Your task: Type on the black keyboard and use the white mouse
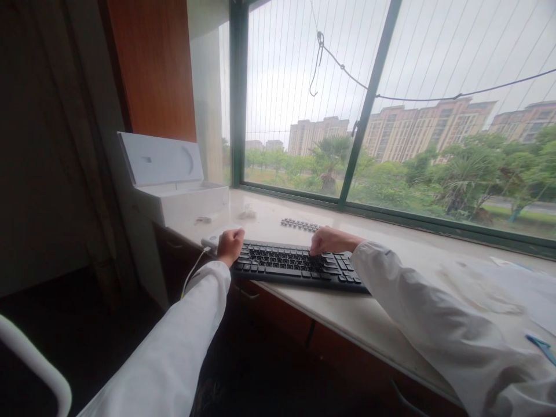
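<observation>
Keyboard (pixel 291 266) lay on counter (pixel 263 229), probably light, stiff; best held by ends. Your left hand (pixel 230 247) curled at left end, right hand (pixel 329 240) bent over keys (pixel 332 270); couldn't tell what either gripped.

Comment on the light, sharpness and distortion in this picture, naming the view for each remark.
Head view: pale sky glares through the window, while the lower left sinks into deep shadow; head view: the papers at right look hazy and soft, the keyboard somewhat crisper; head view: the left sleeve looms large, perhaps wide-angle stretch.
</observation>
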